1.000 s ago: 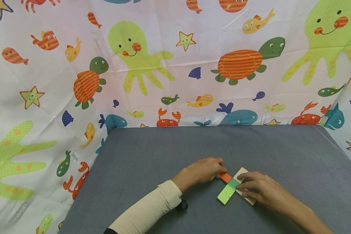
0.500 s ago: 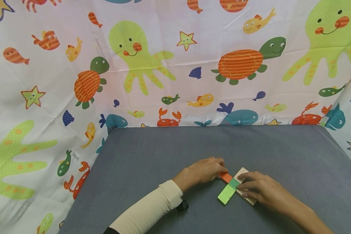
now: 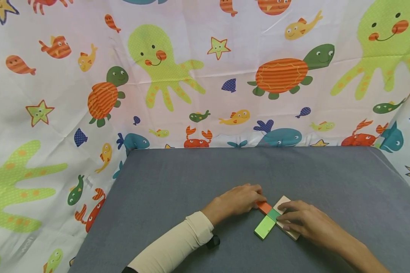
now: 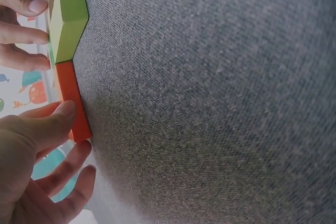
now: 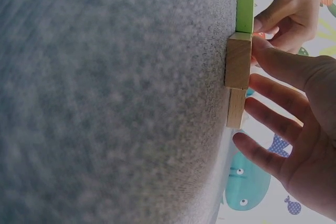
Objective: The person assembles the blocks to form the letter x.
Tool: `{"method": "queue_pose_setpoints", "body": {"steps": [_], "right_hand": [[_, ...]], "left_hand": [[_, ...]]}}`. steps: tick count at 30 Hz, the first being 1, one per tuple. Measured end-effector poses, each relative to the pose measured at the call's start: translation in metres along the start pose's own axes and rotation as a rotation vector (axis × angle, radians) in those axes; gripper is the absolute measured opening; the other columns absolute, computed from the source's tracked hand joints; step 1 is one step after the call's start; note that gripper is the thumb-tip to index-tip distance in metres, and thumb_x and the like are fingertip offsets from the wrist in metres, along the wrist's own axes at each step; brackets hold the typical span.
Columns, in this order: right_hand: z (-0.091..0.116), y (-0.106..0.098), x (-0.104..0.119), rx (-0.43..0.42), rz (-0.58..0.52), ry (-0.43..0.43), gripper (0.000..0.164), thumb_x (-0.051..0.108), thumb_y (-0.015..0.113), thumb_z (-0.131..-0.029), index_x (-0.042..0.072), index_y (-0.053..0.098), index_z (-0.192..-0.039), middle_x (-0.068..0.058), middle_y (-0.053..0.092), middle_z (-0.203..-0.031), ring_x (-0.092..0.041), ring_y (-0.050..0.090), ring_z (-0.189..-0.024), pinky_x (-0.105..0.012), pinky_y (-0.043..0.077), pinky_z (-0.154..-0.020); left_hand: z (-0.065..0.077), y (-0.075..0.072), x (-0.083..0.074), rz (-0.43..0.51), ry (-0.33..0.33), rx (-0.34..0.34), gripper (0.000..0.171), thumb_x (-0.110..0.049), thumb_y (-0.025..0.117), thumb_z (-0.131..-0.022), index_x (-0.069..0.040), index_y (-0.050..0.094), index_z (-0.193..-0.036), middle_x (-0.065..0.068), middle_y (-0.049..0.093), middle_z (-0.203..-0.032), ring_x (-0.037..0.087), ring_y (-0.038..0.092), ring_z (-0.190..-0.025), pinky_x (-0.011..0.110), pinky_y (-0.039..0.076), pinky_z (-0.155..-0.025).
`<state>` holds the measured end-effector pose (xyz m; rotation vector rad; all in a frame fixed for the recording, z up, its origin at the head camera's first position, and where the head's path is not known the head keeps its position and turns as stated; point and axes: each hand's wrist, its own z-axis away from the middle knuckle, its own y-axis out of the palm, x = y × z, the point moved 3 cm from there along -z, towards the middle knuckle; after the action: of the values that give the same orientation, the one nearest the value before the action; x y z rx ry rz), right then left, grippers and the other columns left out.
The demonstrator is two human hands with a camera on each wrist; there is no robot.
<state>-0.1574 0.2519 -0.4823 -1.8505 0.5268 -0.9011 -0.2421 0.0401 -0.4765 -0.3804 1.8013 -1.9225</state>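
Observation:
In the head view, flat wooden blocks form a cross on the grey cloth. A small green square (image 3: 272, 215) sits at its centre, joined by an orange block (image 3: 264, 207), a light green block (image 3: 264, 227) and two plain wooden blocks, one at the far side (image 3: 281, 203) and one nearer (image 3: 289, 231). My left hand (image 3: 237, 199) pinches the outer end of the orange block (image 4: 73, 93) between thumb and fingers. Fingers of my right hand (image 3: 309, 222) rest loosely extended on the plain blocks and at the green square. The right wrist view shows its thumb and fingertips along the plain block (image 5: 239, 64).
Grey cloth (image 3: 191, 170) covers the table under the blocks. Behind and to the sides hangs a white curtain (image 3: 198, 91) printed with sea animals. A small black object (image 3: 213, 241) shows beneath my left wrist.

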Motion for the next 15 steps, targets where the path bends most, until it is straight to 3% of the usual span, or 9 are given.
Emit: {"method": "queue_pose_setpoints", "body": {"steps": [6, 12, 15], "right_hand": [[0.000, 0.001, -0.002, -0.010, -0.005, -0.010, 0.027, 0.019, 0.089, -0.084, 0.030, 0.084, -0.108, 0.003, 0.072, -0.125, -0.024, 0.068, -0.110, -0.046, 0.058, -0.086], [0.002, -0.003, -0.006, -0.210, -0.017, -0.092, 0.040, 0.010, 0.095, -0.072, 0.024, 0.084, -0.108, 0.003, 0.074, -0.120, -0.017, 0.067, -0.106, -0.020, 0.051, -0.089], [0.002, -0.014, -0.011, -0.261, 0.038, -0.060, 0.045, 0.009, 0.096, -0.069, 0.022, 0.083, -0.110, 0.002, 0.074, -0.119, -0.016, 0.065, -0.105, -0.023, 0.052, -0.087]], "left_hand": [[0.002, 0.002, 0.001, -0.034, -0.004, -0.002, 0.042, -0.029, 0.071, -0.104, -0.028, 0.067, -0.145, -0.004, 0.063, -0.139, 0.013, 0.063, -0.114, 0.026, 0.051, -0.098], [0.015, -0.007, 0.010, 0.005, -0.092, -0.066, 0.046, -0.040, 0.062, -0.108, -0.030, 0.059, -0.153, -0.004, 0.053, -0.153, 0.018, 0.061, -0.127, 0.036, 0.053, -0.102], [0.028, -0.014, 0.021, 0.022, -0.162, -0.124, 0.048, -0.044, 0.055, -0.111, -0.029, 0.054, -0.157, -0.002, 0.049, -0.158, 0.021, 0.058, -0.133, 0.041, 0.051, -0.105]]}}
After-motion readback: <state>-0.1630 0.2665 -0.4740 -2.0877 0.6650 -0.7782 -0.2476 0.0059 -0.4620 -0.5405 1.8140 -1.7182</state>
